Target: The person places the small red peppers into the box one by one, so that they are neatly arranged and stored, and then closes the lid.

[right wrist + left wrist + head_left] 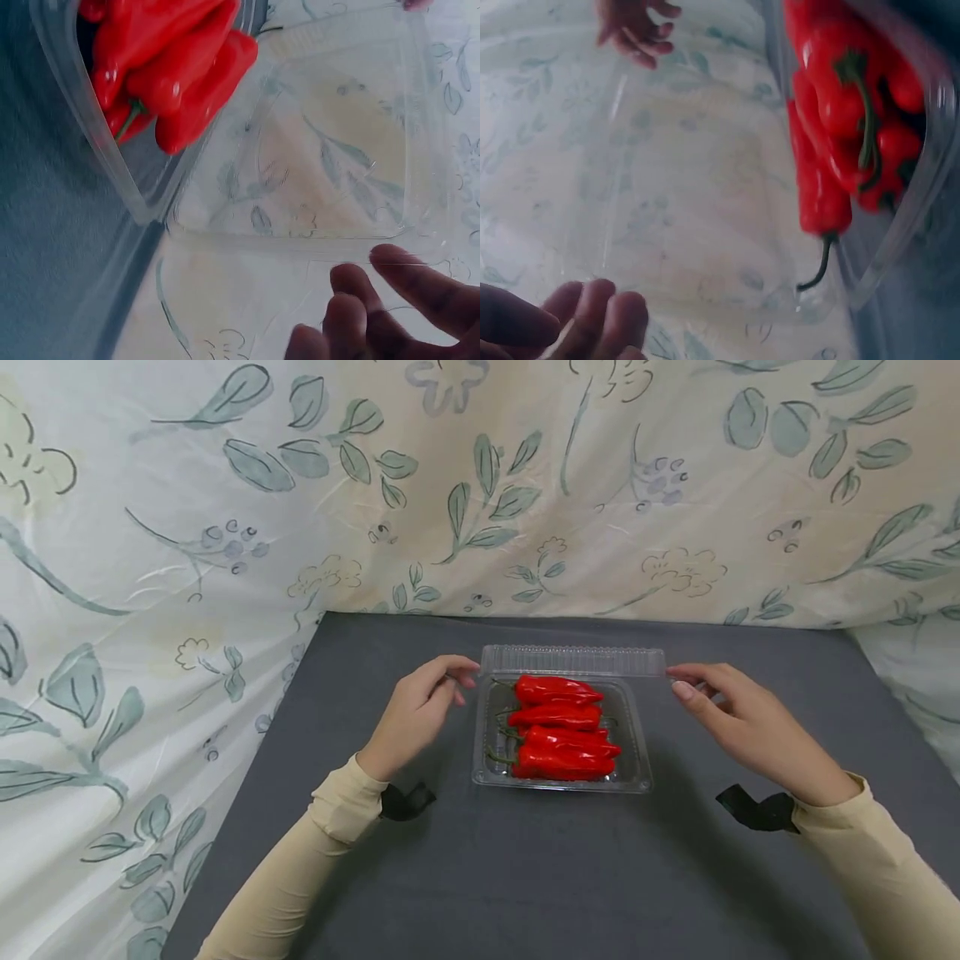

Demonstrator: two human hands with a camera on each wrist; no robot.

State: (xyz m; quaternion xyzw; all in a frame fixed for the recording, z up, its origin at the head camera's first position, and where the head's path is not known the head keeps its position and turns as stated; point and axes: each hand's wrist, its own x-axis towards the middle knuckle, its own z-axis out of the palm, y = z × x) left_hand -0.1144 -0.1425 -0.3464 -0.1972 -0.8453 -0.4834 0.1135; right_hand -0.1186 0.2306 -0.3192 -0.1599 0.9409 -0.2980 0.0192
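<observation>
A clear plastic clamshell box (641,760) sits on the grey table with several red peppers (566,764) in its tray, green stems mostly toward the left. Its hinged lid (573,662) stands raised along the far side. At the lid's left end is my left hand (420,710), fingers loosely bent; whether they touch the plastic I cannot tell. My right hand (738,718) is at the opposite end, and in the right wrist view its fingertips (390,255) are at the lid's edge. Neither hand visibly grips it.
Dark grey cloth (525,877) covers the table. A white curtain (450,510) with a leaf and flower print hangs behind and at the sides. Black straps (408,802) stick out from both wrists at the cream sleeves (300,877).
</observation>
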